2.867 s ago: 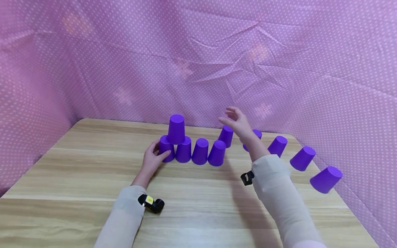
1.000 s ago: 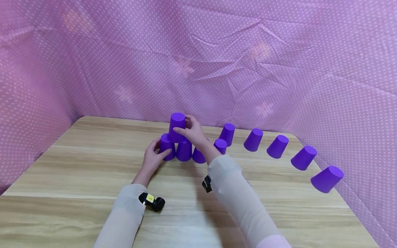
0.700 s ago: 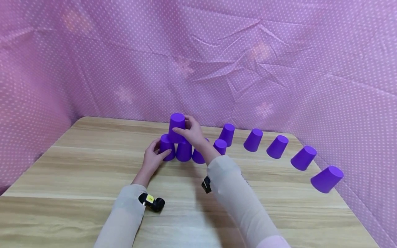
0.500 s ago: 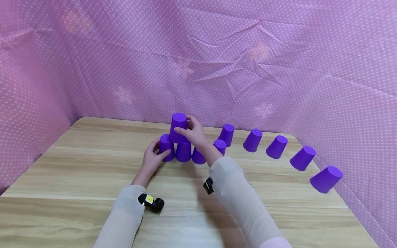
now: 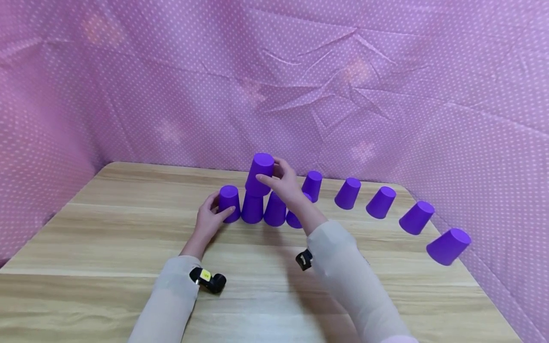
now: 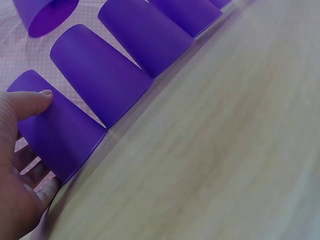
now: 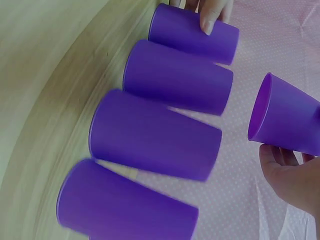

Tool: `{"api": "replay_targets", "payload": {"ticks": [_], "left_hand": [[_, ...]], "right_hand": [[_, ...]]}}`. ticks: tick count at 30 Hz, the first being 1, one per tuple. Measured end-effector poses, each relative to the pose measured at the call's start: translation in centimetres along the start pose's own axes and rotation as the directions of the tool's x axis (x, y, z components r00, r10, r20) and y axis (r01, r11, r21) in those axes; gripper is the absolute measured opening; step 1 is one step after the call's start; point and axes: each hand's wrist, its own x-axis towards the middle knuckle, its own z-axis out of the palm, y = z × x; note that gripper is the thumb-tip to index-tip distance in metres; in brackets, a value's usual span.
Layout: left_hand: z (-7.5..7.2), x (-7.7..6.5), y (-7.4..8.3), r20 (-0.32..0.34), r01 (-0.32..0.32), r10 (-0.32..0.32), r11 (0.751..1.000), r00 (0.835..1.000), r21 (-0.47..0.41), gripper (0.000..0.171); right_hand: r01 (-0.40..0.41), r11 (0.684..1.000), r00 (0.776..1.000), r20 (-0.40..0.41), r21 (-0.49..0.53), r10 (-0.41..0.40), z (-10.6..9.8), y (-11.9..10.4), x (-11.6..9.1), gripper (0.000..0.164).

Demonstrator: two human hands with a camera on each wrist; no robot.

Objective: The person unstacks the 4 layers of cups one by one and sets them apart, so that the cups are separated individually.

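Observation:
Several upside-down purple cups stand side by side in a row on the wooden table. My left hand grips the leftmost cup, thumb on its near side and fingers behind it. In my right hand is another upside-down purple cup, pinched between thumb and fingers above the row. Both wrist views show a gap between this raised cup and the row. From the head view it overlaps the tops of the second cup and third cup. My right wrist partly hides the row's rightmost cup.
More upside-down purple cups run in a spaced diagonal line, from one at the back to one near the table's right edge. Pink dotted cloth hangs around the wooden table.
My right hand came left to the cup resting on the two leftmost cups and took hold of it. It has since lifted that cup off and moved it right. The left hand stays put.

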Motion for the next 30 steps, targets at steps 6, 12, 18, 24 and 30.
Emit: {"api": "replay_targets", "payload": {"ticks": [6,12,18,24,30], "left_hand": [[0.0,0.0,0.0,0.001,0.006,-0.007,1.000,1.000,0.028,0.063],[-0.1,0.0,0.0,0.007,0.012,-0.013,1.000,1.000,0.020,0.064],[0.0,-0.1,0.1,0.013,0.016,-0.016,1.000,1.000,0.019,0.064],[0.0,-0.1,-0.1,0.004,0.002,-0.002,1.000,1.000,0.029,0.064],[-0.1,-0.1,-0.2,0.009,-0.009,0.009,1.000,1.000,0.028,0.063]], "right_hand": [[0.019,1.000,0.999,-0.035,-0.006,-0.019,-2.0,-0.7,-1.1,0.050],[0.057,0.998,0.997,-0.055,0.004,-0.057,-3.4,-0.7,-1.5,0.051],[0.064,0.997,0.995,-0.077,0.032,-0.061,-4.6,-0.8,-2.5,0.051],[0.049,0.998,0.996,-0.076,0.029,-0.047,-6.3,-1.0,-4.0,0.052],[0.061,0.998,0.992,-0.114,-0.009,-0.062,-8.3,-0.4,-5.4,0.053]]}}
